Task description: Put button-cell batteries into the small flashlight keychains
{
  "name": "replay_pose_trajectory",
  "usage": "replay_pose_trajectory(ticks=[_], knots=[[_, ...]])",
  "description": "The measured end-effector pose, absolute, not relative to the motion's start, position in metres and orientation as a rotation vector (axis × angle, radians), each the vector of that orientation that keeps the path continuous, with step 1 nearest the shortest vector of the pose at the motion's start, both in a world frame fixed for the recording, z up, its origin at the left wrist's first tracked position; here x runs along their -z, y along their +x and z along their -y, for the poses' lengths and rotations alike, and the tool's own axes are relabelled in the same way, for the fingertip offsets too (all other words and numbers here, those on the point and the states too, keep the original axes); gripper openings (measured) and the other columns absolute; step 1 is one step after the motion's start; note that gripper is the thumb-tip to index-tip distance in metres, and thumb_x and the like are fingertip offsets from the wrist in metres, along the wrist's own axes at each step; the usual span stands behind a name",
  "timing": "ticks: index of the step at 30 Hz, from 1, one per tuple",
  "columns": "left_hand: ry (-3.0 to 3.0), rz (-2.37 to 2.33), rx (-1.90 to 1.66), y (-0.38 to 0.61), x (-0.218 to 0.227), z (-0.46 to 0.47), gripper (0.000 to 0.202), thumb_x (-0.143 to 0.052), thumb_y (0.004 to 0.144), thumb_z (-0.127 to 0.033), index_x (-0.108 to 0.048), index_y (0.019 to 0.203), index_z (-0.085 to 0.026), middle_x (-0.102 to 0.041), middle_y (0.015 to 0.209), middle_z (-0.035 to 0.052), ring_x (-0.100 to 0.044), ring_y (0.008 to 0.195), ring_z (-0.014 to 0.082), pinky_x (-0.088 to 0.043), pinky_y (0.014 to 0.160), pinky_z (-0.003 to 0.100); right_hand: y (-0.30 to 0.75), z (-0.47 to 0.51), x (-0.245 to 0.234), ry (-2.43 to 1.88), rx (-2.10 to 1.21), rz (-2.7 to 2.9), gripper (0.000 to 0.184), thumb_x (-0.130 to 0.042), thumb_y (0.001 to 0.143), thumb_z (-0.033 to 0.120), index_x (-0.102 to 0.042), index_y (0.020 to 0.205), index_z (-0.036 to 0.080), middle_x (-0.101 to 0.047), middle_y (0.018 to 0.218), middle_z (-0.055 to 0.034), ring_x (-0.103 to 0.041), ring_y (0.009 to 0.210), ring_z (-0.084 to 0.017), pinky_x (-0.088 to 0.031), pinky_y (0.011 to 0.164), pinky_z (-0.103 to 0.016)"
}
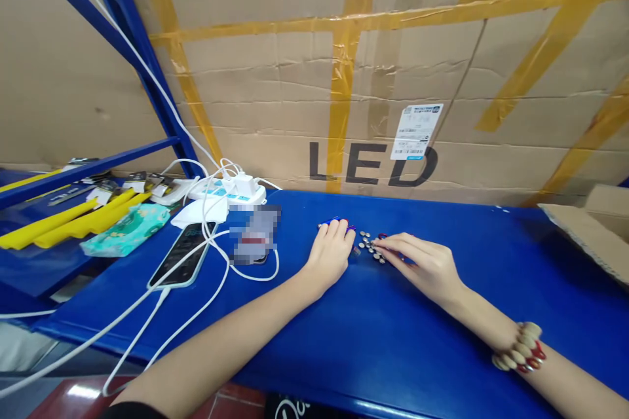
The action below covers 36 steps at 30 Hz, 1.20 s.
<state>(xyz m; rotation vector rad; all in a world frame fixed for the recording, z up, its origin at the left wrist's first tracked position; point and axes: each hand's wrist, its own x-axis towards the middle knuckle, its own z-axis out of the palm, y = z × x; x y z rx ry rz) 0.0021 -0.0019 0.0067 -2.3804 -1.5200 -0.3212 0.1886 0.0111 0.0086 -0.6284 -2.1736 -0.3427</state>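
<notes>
Several small round silvery pieces (364, 243) lie in a loose cluster on the blue tabletop (344, 334), too small for their kind to be told. My right hand (425, 265) reaches in from the right with thumb and fingertips pinched at the cluster's edge, on one of these pieces. A small dark red thing (382, 236) shows just beyond those fingertips. To the left of the cluster, my left hand (330, 254) rests palm down with curled fingers over small blue and red things (335, 219). Most of what it covers is hidden.
At left, a phone (183, 255) and a blurred-out device (255, 239) lie among white cables. Behind them is a white power strip (240, 191). Yellow tubes (88, 216) and a green patterned pouch (128, 229) lie farther left. A big taped carton (275, 98) walls the back; a cardboard box (584, 236) stands right.
</notes>
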Motion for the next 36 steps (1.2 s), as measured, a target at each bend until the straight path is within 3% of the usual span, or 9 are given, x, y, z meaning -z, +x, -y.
replay_pose_trajectory(ticks=[7,10,14,17,23,28,31,36], knots=[[-2.369,1.733,0.477,0.004,-0.002,0.008,0.032,-0.042,0.079,-0.018,-0.05,0.11,-0.013,-0.052,0.103,0.012,-0.046,0.097,0.0255,-0.037,0.086,0.038,0.187,-0.011,-0.006,-0.659,0.362,2.195,0.012,-0.054,0.084,0.022,-0.065,0.089,0.021,-0.07,0.084,-0.0003,-0.066,0.075,-0.011,-0.051,0.065,-0.019],[-2.372,1.781,0.584,0.004,-0.002,0.01,0.032,-0.046,0.078,-0.027,-0.051,0.107,-0.013,-0.052,0.102,0.0126,-0.045,0.098,0.0271,-0.037,0.086,0.04,0.188,-0.013,-0.003,-0.669,0.342,2.195,0.013,-0.053,0.084,0.023,-0.065,0.09,0.021,-0.07,0.084,-0.0004,-0.066,0.074,-0.012,-0.051,0.066,-0.019],[-2.386,1.723,0.648,0.003,-0.004,0.01,0.035,-0.034,0.088,-0.039,-0.054,0.101,-0.013,-0.051,0.103,0.0142,-0.045,0.097,0.0279,-0.037,0.084,0.042,0.19,-0.017,0.002,-0.684,0.298,2.202,0.014,-0.053,0.084,0.025,-0.065,0.091,0.021,-0.07,0.085,-0.0013,-0.066,0.075,-0.014,-0.052,0.067,-0.022],[-2.395,1.625,0.609,0.001,-0.003,0.006,0.035,-0.028,0.092,-0.036,-0.054,0.097,-0.014,-0.052,0.1,0.0131,-0.047,0.094,0.026,-0.039,0.08,0.039,0.19,-0.018,0.003,-0.71,0.272,2.201,0.015,-0.053,0.084,0.026,-0.065,0.091,0.022,-0.07,0.086,-0.0015,-0.066,0.075,-0.014,-0.053,0.065,-0.023],[-2.498,1.361,0.458,-0.001,-0.005,-0.001,0.034,-0.043,0.085,-0.045,-0.054,0.097,-0.015,-0.054,0.097,0.0098,-0.051,0.09,0.0234,-0.04,0.075,0.033,0.19,-0.018,0.003,-0.712,0.248,2.211,0.016,-0.052,0.085,0.025,-0.065,0.093,0.022,-0.069,0.088,-0.0024,-0.066,0.075,-0.014,-0.052,0.063,-0.022],[-2.62,1.424,0.485,-0.003,-0.008,-0.001,0.025,-0.051,0.083,-0.039,-0.056,0.091,-0.016,-0.06,0.091,0.0081,-0.055,0.089,0.0228,-0.041,0.077,0.033,0.192,-0.02,0.005,-0.708,0.245,2.212,0.015,-0.054,0.084,0.024,-0.065,0.093,0.021,-0.069,0.088,-0.0022,-0.065,0.075,-0.013,-0.052,0.063,-0.022],[-2.678,1.659,0.79,-0.005,-0.008,-0.002,0.019,-0.05,0.085,-0.034,-0.055,0.093,-0.018,-0.064,0.091,0.0056,-0.057,0.088,0.0208,-0.043,0.079,0.032,0.191,-0.019,0.005,-0.715,0.244,2.208,0.015,-0.054,0.084,0.025,-0.065,0.093,0.022,-0.069,0.088,-0.002,-0.065,0.075,-0.013,-0.052,0.065,-0.022],[-2.624,1.829,1.791,-0.006,-0.001,-0.01,0.011,-0.05,0.085,-0.027,-0.055,0.089,-0.018,-0.064,0.093,0.0035,-0.058,0.089,0.0167,-0.044,0.081,0.03,0.186,-0.016,-0.001,-0.737,0.206,2.246,0.016,-0.05,0.086,0.027,-0.065,0.091,0.022,-0.069,0.087,-0.0022,-0.065,0.075,-0.013,-0.051,0.061,-0.02]])
